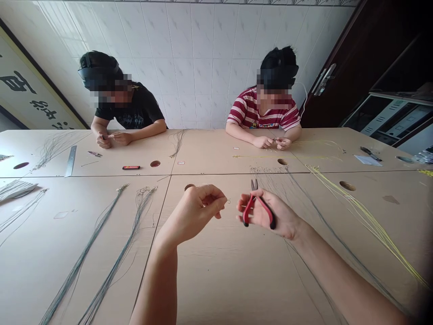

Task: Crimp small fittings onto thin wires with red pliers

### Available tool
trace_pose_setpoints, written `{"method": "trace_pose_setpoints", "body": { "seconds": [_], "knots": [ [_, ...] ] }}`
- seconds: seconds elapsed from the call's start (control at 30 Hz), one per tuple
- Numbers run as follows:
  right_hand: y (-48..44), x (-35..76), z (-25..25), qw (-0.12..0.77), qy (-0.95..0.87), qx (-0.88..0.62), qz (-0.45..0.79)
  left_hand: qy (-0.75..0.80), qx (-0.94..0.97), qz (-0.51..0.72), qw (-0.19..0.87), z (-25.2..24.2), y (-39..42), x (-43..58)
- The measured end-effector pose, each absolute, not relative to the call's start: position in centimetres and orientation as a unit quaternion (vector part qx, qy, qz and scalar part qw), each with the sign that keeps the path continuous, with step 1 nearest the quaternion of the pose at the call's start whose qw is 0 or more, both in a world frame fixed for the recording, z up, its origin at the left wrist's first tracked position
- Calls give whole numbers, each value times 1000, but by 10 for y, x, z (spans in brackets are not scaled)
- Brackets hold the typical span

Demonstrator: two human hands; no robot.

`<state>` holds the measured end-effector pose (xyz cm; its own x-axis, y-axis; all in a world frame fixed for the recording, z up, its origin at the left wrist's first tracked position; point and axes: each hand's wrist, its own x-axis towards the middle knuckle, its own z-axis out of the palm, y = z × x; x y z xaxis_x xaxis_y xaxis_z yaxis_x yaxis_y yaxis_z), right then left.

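My left hand (199,205) is raised over the table with its fingertips pinched on a small metal clasp (228,201) at the end of a thin wire. My right hand (270,216) sits a little to the right, closed around red-handled pliers (254,205) whose jaws point away from me. The two hands are a few centimetres apart, and the pliers do not touch the clasp. Bundles of grey-green wire (111,234) lie on the table to my left, and more thin wires (304,203) run under my right forearm.
Two people sit across the table (209,280), each working small parts with both hands. Yellow wires (372,221) lie at the right. A metal ruler (71,160), a red-and-black tool (131,167) and another pair of pliers (370,153) rest on the far tables. Round cable holes (155,163) dot the tabletops.
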<state>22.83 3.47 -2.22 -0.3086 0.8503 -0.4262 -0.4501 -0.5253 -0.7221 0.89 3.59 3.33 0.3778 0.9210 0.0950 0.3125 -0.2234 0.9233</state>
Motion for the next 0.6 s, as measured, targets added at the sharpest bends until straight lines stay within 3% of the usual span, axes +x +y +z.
{"method": "trace_pose_setpoints", "body": {
  "seconds": [0.17, 0.4, 0.5, 0.6],
  "knots": [
    [21, 233, -45, 350, -194, -364, 841, 458, 725, 309, 410, 38, 35, 6],
    [0, 228, -37, 293, -253, -412, 825, 473, 728, 309, 388, 37, 36, 4],
    [-9, 223, -28, 278, -416, -497, 709, 475, 730, 306, 386, 35, 37, 4],
    [-15, 219, -17, 242, -618, -591, 458, 476, 733, 303, 379, 35, 37, 5]
  ]
}}
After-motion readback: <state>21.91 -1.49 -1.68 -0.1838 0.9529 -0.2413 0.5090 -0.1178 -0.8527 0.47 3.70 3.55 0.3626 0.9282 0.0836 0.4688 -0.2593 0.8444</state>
